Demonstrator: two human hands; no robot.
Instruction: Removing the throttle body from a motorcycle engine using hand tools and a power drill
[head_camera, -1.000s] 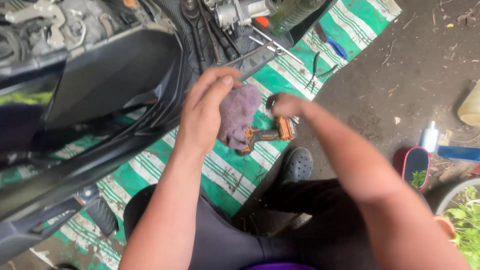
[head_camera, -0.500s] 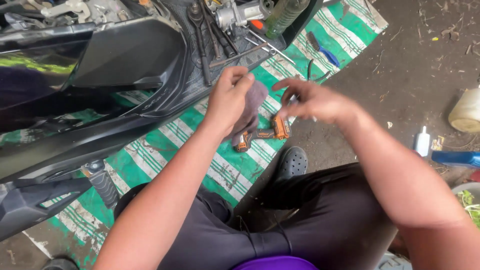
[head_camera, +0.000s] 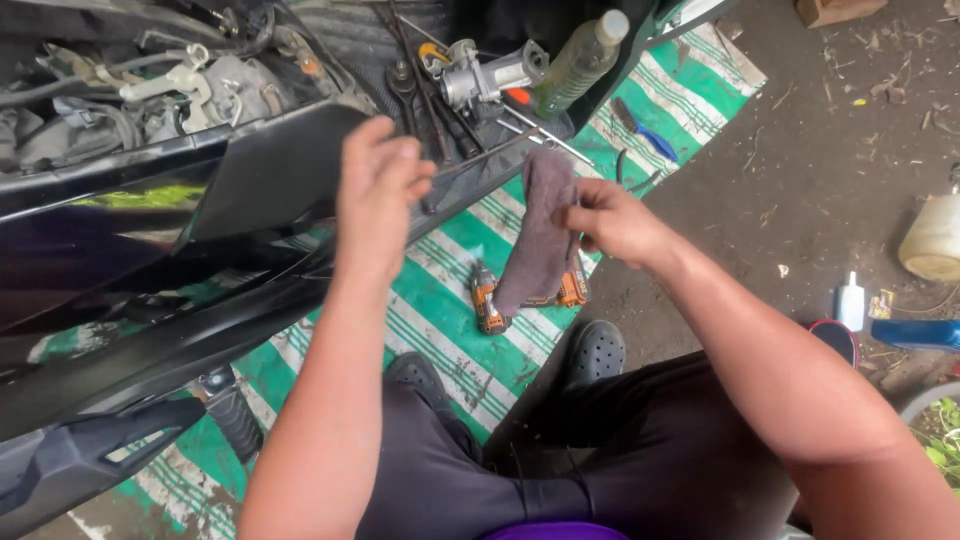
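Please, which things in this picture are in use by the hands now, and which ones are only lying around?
In hand:
- dull purple cloth rag, pinched by the right hand
- left hand, raised beside it, holding nothing

Lying about:
- orange and black tool on the green and white striped mat
- clear plastic bottle with yellowish liquid
- blue-handled tool
- small white bottle

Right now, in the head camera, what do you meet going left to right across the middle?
Black scooter body panel → left hand → hanging grey rag → right hand → small white bottle → pale jug.
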